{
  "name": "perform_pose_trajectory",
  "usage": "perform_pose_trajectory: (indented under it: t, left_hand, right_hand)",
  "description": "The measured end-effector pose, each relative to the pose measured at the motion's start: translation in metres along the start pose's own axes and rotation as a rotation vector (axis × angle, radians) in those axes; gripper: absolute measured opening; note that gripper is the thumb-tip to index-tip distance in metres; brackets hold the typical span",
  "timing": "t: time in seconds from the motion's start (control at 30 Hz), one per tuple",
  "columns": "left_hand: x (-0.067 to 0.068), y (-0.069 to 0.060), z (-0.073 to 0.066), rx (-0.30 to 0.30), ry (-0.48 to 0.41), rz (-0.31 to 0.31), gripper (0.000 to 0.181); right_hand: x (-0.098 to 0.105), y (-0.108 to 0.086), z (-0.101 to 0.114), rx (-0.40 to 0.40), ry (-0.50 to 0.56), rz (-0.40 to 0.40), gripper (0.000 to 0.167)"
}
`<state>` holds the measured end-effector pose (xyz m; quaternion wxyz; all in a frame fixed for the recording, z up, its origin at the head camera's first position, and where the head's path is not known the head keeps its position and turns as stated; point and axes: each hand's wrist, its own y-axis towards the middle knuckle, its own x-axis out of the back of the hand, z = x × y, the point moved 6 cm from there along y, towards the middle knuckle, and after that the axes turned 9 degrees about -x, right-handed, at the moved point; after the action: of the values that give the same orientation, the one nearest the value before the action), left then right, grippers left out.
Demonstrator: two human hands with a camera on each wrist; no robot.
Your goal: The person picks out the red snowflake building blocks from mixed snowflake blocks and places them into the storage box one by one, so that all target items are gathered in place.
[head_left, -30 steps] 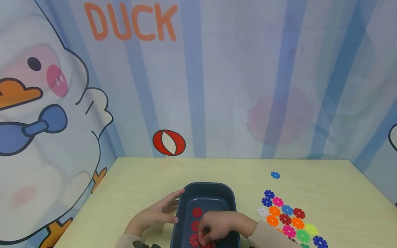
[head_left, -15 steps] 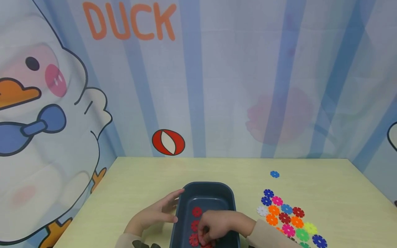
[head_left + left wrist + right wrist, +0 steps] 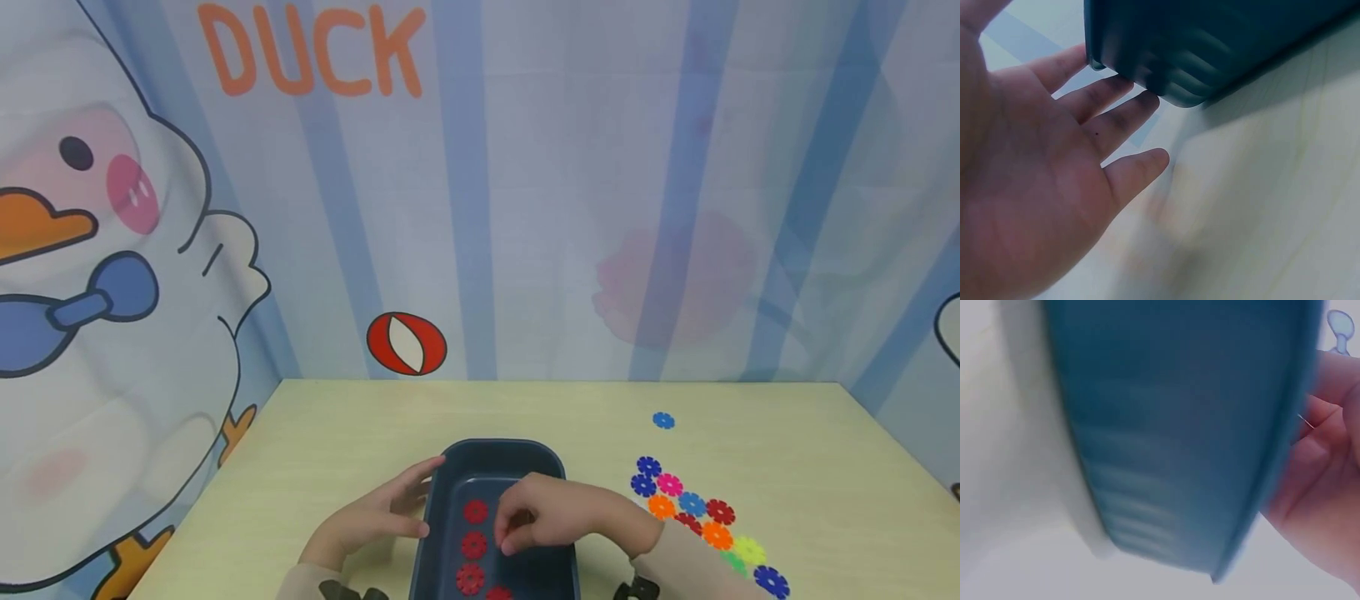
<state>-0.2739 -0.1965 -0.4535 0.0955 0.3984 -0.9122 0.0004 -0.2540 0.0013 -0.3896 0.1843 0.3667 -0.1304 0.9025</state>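
Note:
A dark blue rectangular tray (image 3: 551,467) stands at the near middle of the table. Inside it lie several red flower-shaped discs (image 3: 474,546), most in a column along the left side; the lowest is cut off by the frame edge. My left hand (image 3: 375,517) rests against the tray's left side, fingers extended; the left wrist view shows fingertips (image 3: 1147,100) touching the tray wall. Over the tray's right half hovers my right hand (image 3: 558,512), its fingers loosely bent. No disc shows in it, in the head view or among the fingers (image 3: 1310,456) in the right wrist view.
Right of the tray lies a loose group of flower discs in several colours, such as an orange disc (image 3: 717,536) and a yellow disc (image 3: 748,550); my right sleeve (image 3: 690,567) covers part of it. A lone blue disc (image 3: 663,421) lies farther back. A printed curtain (image 3: 540,208) hangs behind the table.
My right hand has risen from the lowest red disc and shifted up and right, uncovering that disc's upper part. The left hand stays at the tray's side.

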Motion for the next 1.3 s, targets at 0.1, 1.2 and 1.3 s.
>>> perform_pose_trajectory:
  t: [0.1, 1.2, 1.3]
  left_hand:
    - [0.001, 0.001, 0.001, 0.008, -0.008, -0.005, 0.083]
    - [-0.001, -0.001, -0.004, -0.018, 0.003, 0.006, 0.084]
    - [-0.001, -0.001, -0.004, -0.021, 0.006, 0.007, 0.084]
  right_hand:
    - [0.011, -0.014, 0.000, 0.019, 0.042, -0.042, 0.012]
    - [0.018, -0.137, -0.070, -0.419, 0.258, -0.251, 0.012]
    - [0.011, -0.141, -0.079, -0.482, 0.262, -0.241, 0.013]
